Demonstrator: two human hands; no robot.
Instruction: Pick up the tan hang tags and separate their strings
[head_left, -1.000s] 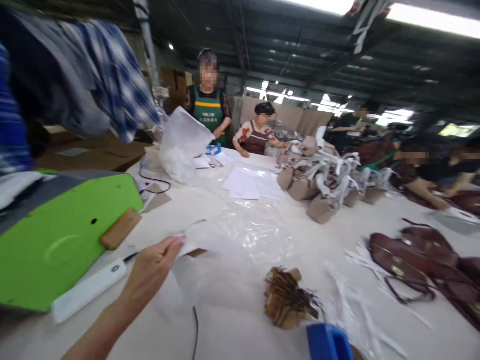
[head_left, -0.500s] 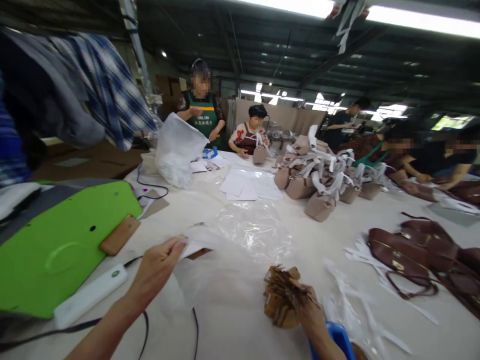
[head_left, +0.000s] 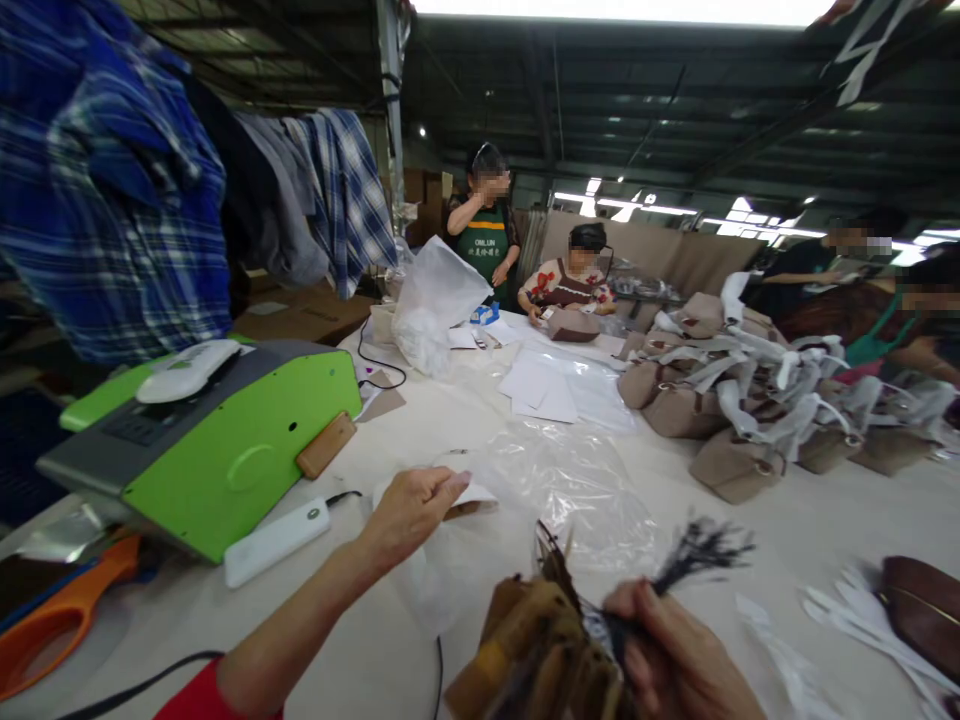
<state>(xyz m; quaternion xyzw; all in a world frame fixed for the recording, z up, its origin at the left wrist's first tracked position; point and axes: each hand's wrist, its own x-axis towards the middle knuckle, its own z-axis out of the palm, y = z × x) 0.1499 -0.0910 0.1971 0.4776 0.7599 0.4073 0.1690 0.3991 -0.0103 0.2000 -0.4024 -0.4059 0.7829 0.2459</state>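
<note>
Starting at the left, the green machine point(head_left: 225, 440) is sitting on the counter point(head_left: 750, 520) with a white bar-shaped device point(head_left: 276, 541) lying just beside its near edge, and orange-handled scissors point(head_left: 52, 620) are poking in at the corner. We are pinching the edge of a thin white bag point(head_left: 469, 492) with our left hand point(head_left: 409, 512), thumb and fingers pressed together on it; it is looking limp, light and slippery, so we are judging that a grip at the open edge suits it better than one in the middle, where it would bunch. Clear crinkled plastic film point(head_left: 577, 480) is lying just beyond it. Nearer to us, our right hand point(head_left: 675, 660) is closing around a bundle of tan leather tags with dark cords point(head_left: 555, 640), lifted off the counter; the tags are seeming stiff but loose against each other, so holding the gathered cords point(head_left: 697, 550) is keeping them together. Farther right, beige handbags point(head_left: 720, 420) are piled up.
</note>
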